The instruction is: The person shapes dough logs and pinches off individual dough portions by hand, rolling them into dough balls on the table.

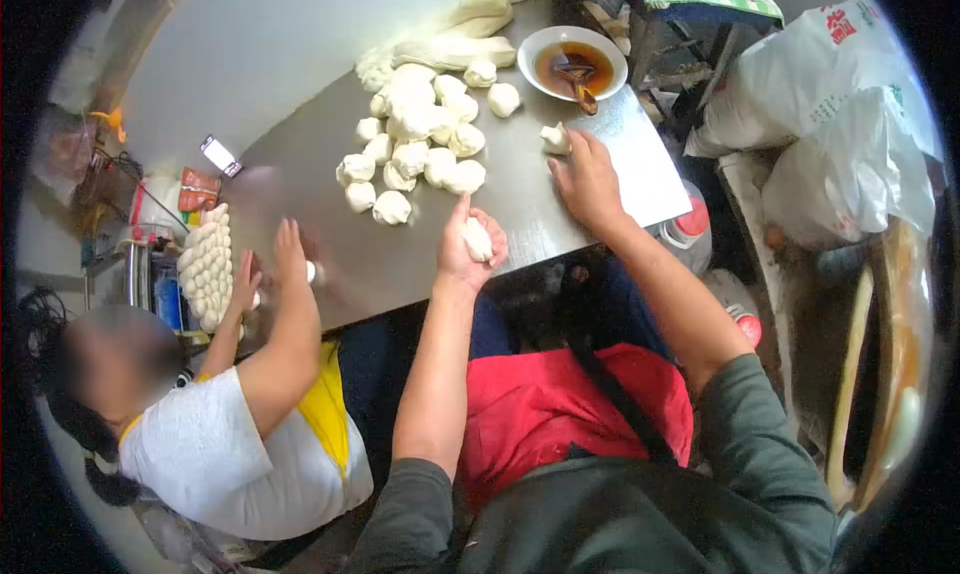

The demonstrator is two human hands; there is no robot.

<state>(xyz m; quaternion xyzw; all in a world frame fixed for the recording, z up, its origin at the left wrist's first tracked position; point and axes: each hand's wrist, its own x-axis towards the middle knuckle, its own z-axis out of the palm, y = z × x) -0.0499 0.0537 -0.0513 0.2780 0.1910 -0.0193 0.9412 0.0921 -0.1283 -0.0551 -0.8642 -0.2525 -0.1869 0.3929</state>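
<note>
In my left hand (458, 259), near the table's front edge, a smooth white dough piece (478, 240) rests against the palm with the fingers curled round it. My right hand (590, 182) has its fingertips on a small white dough ball (554, 139) at the table's right side. Beyond my left hand lies a heap of round dough balls (412, 114), some with pinched tops. Long twisted strips of dough (455, 50) lie behind the heap. Close to the right-hand dough ball stands a white bowl (526, 62) of brown liquid with a spoon (580, 86) in it.
To my left a co-worker (210, 434) works with both hands low over the metal table (330, 244), beside rows of shaped dough (205, 264). A phone (220, 156) leans at the wall. White sacks (810, 74) and red-capped jugs (690, 219) stand to the right.
</note>
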